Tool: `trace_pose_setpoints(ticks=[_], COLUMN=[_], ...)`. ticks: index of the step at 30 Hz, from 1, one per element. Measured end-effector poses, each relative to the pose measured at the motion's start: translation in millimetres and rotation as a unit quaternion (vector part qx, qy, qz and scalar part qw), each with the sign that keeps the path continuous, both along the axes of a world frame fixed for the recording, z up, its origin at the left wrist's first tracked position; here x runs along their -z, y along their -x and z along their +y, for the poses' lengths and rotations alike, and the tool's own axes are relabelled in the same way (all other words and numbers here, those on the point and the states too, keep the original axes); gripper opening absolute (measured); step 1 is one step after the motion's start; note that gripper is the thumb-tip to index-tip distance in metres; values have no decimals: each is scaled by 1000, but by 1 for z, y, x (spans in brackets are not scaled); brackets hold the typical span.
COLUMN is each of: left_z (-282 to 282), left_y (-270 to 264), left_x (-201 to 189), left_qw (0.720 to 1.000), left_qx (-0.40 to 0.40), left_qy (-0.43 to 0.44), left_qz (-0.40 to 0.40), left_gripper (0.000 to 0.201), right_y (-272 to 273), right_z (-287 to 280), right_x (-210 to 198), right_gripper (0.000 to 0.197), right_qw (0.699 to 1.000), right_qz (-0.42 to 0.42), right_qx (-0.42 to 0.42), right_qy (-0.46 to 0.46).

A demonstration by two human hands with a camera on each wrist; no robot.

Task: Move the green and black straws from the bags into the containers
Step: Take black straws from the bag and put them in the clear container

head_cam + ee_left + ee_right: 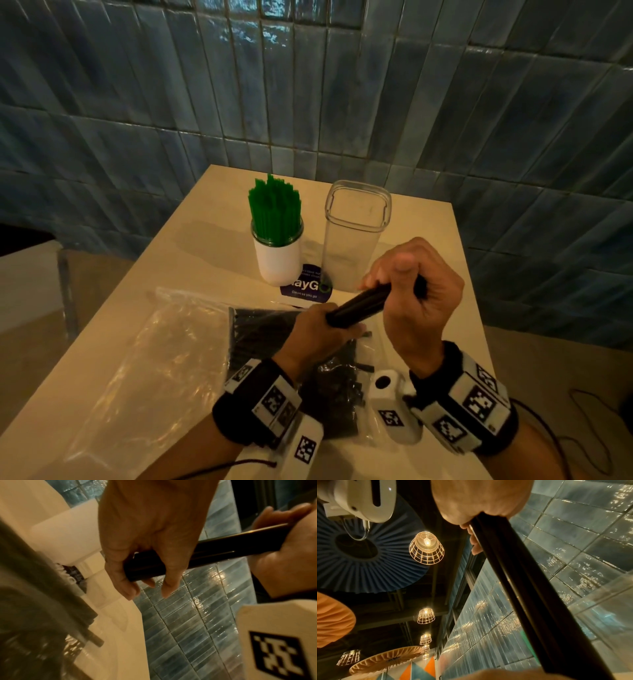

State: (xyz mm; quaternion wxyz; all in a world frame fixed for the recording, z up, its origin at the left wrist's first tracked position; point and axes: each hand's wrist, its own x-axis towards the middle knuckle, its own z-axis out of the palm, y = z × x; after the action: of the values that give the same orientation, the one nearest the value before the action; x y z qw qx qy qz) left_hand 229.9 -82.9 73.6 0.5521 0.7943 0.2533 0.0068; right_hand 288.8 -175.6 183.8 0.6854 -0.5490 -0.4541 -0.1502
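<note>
DONE: green straws (275, 209) stand upright in white cup (279, 262) | LEFT: clear container (352, 236) holds nothing; more black straws in bag (329, 387) on bench (191, 246) | HANDS: left hand (317, 337) and right hand (416, 291) both grip black straw bundle (358, 306) above the bag | AXIS: long axis near level, rising from left hand toward right

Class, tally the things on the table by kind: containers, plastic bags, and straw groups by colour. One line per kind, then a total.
Containers: 2, a white cup and a clear square jar
Plastic bags: 2, an emptied bag and a bag of black straws
Straw groups: 2, green straws in the cup, and black straws held by the left hand and right hand
Total: 6
</note>
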Motion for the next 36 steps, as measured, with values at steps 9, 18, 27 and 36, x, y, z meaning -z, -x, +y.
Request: trace_pose_setpoints(ticks=[9, 18, 27, 36], left_z=[19, 60, 53, -37], left_y=[-42, -84, -73, -5], left_x=[-61, -52, -40, 13], left_qw=[976, 945, 916, 911], left_qx=[-45, -54, -61, 189], left_qy=[-151, -299, -375, -366], left_qz=[-153, -118, -125, -31], left_gripper=[67, 41, 76, 68], right_y=[-71, -141, -141, -140], right_z=[24, 80, 85, 67], right_x=[-89, -49, 47, 54], right_gripper=[24, 50, 40, 45], right_qw=[982, 981, 922, 861], right_qz=[58, 26, 78, -106], right_qx=[60, 190, 97, 156], right_qy=[-171, -1, 366, 472])
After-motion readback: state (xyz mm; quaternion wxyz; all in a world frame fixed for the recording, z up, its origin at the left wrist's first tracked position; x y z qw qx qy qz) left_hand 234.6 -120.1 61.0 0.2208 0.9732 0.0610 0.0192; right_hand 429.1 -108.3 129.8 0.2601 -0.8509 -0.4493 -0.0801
